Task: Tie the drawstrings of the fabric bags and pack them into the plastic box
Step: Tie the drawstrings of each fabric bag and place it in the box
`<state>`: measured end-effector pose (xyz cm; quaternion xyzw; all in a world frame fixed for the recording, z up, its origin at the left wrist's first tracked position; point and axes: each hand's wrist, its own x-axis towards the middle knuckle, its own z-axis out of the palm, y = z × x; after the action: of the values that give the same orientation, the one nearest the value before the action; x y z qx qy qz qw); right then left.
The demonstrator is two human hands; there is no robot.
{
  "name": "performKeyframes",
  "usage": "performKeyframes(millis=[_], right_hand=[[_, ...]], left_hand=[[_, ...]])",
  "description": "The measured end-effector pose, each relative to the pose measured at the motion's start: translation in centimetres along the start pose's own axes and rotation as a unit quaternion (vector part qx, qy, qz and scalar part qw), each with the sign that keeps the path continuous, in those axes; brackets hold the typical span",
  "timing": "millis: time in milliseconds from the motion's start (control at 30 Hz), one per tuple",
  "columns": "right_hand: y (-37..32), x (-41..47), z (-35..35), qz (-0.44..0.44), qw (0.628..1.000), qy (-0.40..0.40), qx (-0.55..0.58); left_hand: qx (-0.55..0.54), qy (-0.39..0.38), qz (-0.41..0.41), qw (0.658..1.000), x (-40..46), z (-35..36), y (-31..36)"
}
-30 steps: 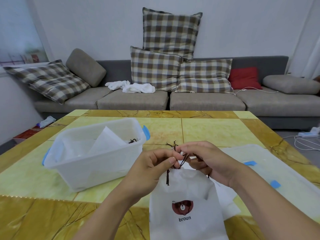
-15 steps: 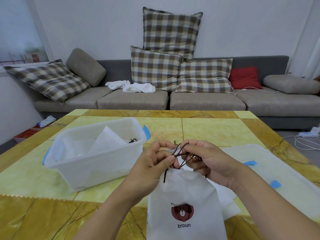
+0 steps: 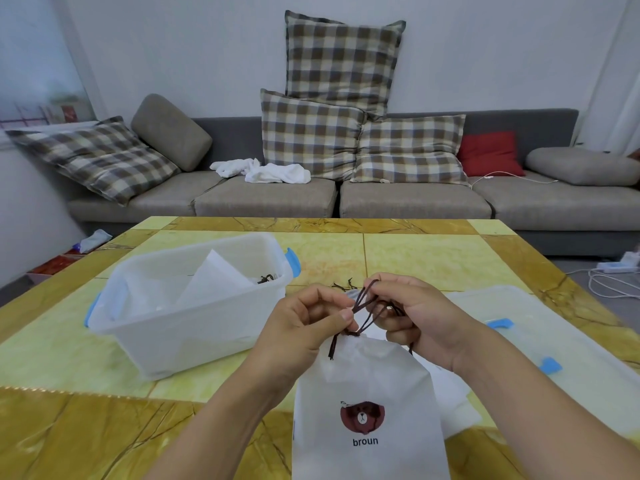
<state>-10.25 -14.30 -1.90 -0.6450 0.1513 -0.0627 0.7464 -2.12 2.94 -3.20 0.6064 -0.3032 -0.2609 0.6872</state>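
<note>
Drawstrings (image 3: 364,306) now drawn longer between hands than second ago; left hand (image 3: 304,327) and right hand (image 3: 412,313) both pinch cords above fabric bag (image 3: 367,403); knot seems unfinished, packing waits.

The white fabric bag (image 3: 367,403) carries the word "broun", printed in dark letters under a bear-face picture.

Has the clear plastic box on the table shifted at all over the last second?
No. The clear plastic box sits at the same spot against the yellow table's tile seams; only the hands working the brown drawstring moved.
</note>
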Motion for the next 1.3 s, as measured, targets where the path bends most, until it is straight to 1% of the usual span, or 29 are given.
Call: performKeyframes(millis=[100,267,333,433,533,633,700,800,933,1000,1067,1133,1300], right_hand=[[0.0,0.0,0.0,0.001,1.0,0.004,-0.011],[0.0,0.0,-0.2,0.003,1.0,0.001,-0.023],[0.0,-0.1,-0.3,0.0,1.0,-0.004,-0.028],[-0.2,-0.2,-0.7,-0.002,0.999,-0.014,-0.05],[-0.8,-0.8,-1.5,0.008,0.988,-0.035,-0.148],[-1.7,-1.9,-2.3,0.044,0.958,-0.06,-0.278],[-2.4,-2.6,-2.6,0.045,0.941,-0.084,-0.324],[-3.3,-3.0,-1.9,-0.018,0.939,-0.091,-0.33],[-3.0,-1.8,0.0,-0.142,0.933,-0.057,-0.327],[-2.3,-1.0,1.0,-0.184,0.925,-0.049,-0.328],[-1.9,-0.7,1.3,-0.209,0.924,-0.038,-0.318],[-1.8,-0.7,1.2,-0.227,0.92,-0.024,-0.318],[-1.8,-0.7,0.4,-0.235,0.917,-0.005,-0.323]], left_hand=[[0.002,-0.014,-0.004,1.0,0.0,-0.1,0.1],[0.02,-0.035,-0.039,0.998,-0.1,-0.2,0.0],[0.024,-0.033,-0.039,0.998,-0.1,-0.1,0.2],[0.045,-0.01,-0.023,0.999,-0.1,-0.1,0.2],[0.04,0.014,-0.018,0.999,0.0,-0.2,0.0],[0.044,0.048,-0.02,0.998,0.2,-0.4,-0.2],[0.051,0.054,-0.023,0.997,0.3,-0.4,-0.2],[0.089,0.035,-0.029,0.995,0.3,0.0,-0.2],[0.086,-0.022,-0.007,0.996,0.0,0.6,0.1],[0.096,-0.04,0.01,0.995,-0.2,0.8,0.1],[0.088,-0.004,0.01,0.996,-0.1,0.8,0.1],[0.068,0.03,-0.011,0.997,0.0,0.6,0.1],[0.059,0.027,-0.031,0.997,-0.2,0.4,0.4]])
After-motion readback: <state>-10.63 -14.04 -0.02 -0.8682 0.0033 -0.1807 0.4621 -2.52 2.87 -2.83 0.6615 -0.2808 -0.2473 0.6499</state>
